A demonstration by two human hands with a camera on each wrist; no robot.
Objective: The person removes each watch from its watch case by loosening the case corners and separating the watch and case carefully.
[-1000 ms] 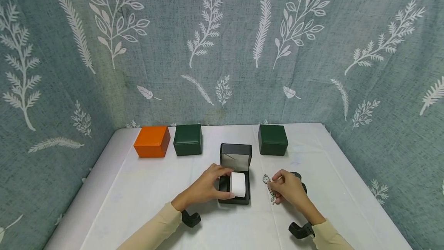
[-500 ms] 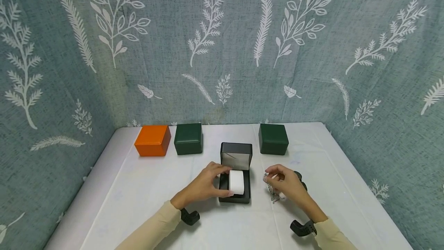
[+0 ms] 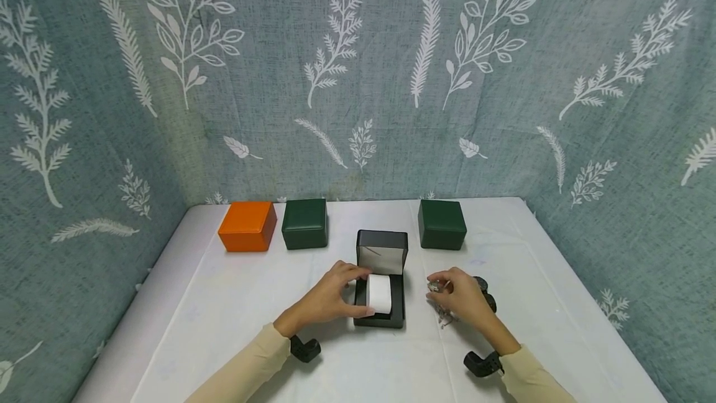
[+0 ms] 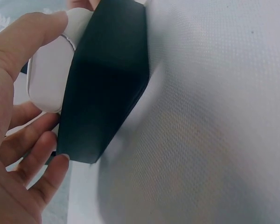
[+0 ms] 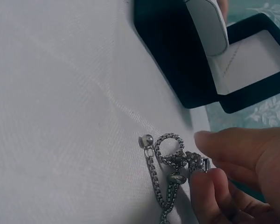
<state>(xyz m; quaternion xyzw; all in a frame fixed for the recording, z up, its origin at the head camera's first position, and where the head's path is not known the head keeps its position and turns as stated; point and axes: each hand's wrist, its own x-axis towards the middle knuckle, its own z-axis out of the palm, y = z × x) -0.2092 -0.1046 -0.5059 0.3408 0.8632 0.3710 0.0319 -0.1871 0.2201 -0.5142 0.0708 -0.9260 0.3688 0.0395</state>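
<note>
My left hand [image 3: 334, 294] grips the white watch cushion [image 3: 380, 294], thumb on the near side and fingers at the far side. The cushion sits inside a black watch box [image 3: 396, 319] whose lid [image 3: 383, 250] stands raised at the back. In the left wrist view the thumb presses the cushion [image 4: 49, 74] beside the box's dark wall [image 4: 107, 79]. To the right of the box, my right hand [image 3: 461, 297] pinches a silver chain-band watch [image 5: 196, 161] between thumb and fingers. Its looped chain, tipped with a small ball, lies toward the white cloth.
An orange box [image 3: 248, 226] and a green box [image 3: 304, 224] stand closed at the back left. Another closed green box [image 3: 442, 224] is at the back right. Dark round items [image 3: 490, 301] lie just behind the right hand on the white tablecloth [image 3: 531, 316].
My right hand has shifted its fingers up to the watch's head, which now lies between thumb and fingers. The cushion has moved slightly left in the box under my left hand.
</note>
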